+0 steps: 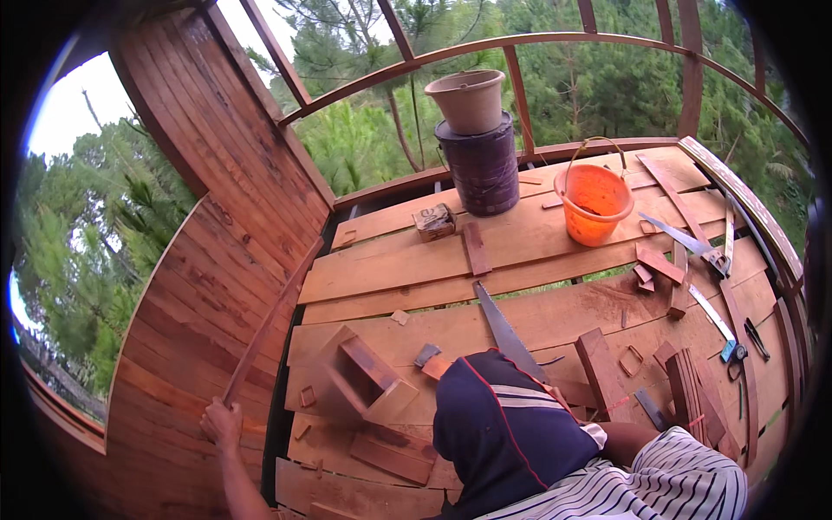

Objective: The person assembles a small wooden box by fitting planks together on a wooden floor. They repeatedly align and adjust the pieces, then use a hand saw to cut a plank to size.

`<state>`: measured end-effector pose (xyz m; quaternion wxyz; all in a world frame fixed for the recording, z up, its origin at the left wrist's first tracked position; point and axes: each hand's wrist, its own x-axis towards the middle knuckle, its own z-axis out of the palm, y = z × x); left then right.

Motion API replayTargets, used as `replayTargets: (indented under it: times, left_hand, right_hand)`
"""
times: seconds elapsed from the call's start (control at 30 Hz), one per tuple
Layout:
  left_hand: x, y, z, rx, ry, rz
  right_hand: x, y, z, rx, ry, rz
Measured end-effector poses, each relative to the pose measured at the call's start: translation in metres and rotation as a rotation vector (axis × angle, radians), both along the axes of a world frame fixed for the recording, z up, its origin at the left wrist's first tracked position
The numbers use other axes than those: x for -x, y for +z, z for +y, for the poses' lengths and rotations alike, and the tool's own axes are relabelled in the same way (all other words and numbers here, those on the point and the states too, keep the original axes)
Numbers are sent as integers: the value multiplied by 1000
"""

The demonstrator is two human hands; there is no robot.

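At the lower left, my left hand (224,422) is closed around the near end of a long thin wooden strip (270,334). The strip slants up and away along the reddish plank wall (199,286). My right hand does not show. Close in front, a co-worker in a dark hood (494,425) and striped shirt (659,481) bends over the floorboards; this person's hands are hidden. Left of the co-worker stands a wooden box-like piece (368,381), partly blurred. Beside it lies a hammer-like tool (429,357), its handle partly hidden by the hood.
A handsaw (505,325) lies near the hood, another saw (680,234) farther right. An orange bucket (594,208), a dark drum (481,173) topped by a beige bucket (466,102), and a small carton (433,223) stand beyond. Wood offcuts (602,373) and pliers (757,340) lie right. Gaps separate the floorboards.
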<state>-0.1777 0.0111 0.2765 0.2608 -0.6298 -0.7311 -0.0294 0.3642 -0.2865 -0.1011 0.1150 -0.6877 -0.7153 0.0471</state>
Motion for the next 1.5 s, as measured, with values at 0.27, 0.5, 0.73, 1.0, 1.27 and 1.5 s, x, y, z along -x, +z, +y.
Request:
replayTargets:
  times: [0.27, 0.5, 0.73, 1.0, 1.27, 1.5]
  left_hand:
    - [0, 7, -11, -69, 8, -47]
    - [-11, 5, 1, -119, -19, 4]
    - [-14, 17, 6, -148, -5, -45]
    - [-5, 6, 17, -185, -60, 36]
    - [-5, -10, 18, -84, -2, -10]
    - [66, -68, 19, 325, 47, -385]
  right_hand:
    - [-9, 12, -7, 44, 4, -4]
    - [-20, 14, -7, 53, -10, 7]
    - [-20, 16, -7, 59, -3, 24]
    - [-25, 19, -6, 66, 5, 43]
    - [-45, 25, -4, 68, -7, 42]
    - [-68, 39, -3, 28, -78, 145]
